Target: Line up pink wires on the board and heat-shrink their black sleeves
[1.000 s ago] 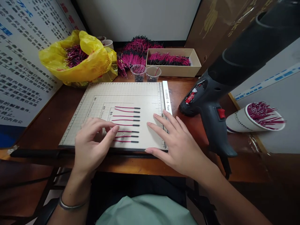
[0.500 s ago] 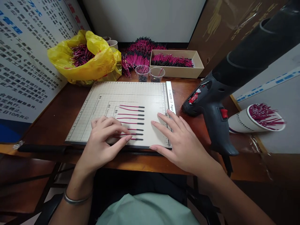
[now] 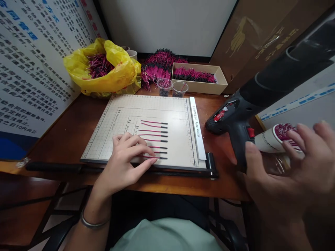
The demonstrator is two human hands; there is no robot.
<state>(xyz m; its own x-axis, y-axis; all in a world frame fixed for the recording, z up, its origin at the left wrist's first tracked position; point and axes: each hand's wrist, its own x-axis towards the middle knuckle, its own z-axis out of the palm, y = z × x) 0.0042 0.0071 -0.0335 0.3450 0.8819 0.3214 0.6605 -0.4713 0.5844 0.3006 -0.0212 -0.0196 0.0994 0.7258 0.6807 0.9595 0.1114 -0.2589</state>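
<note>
My left hand (image 3: 131, 158) rests on the near part of a gridded paper cutter board (image 3: 167, 108). Its thumb and fingertips close on the nearest wire (image 3: 150, 157), pink with a black tip. Beyond it, several more such wires (image 3: 151, 135) lie in a row, black ends to the right. Off to the right, my right hand (image 3: 290, 167) is raised with fingers apart, slightly blurred and holding nothing. It is nearest to the grey heat gun (image 3: 237, 129) and a white paper cup (image 3: 267, 139) of pink wires, covering part of both.
A yellow plastic bag (image 3: 123, 80) of wires stands at the back left. Behind the board are two clear plastic cups (image 3: 180, 90), a wire pile (image 3: 157, 71) and a cardboard box (image 3: 206, 87) of wires. The cutter's black handle (image 3: 54, 167) lies along the front edge.
My right hand has left the board and moved right, up to the heat gun and paper cup. My left hand stays at the nearest wire. The view has shifted slightly.
</note>
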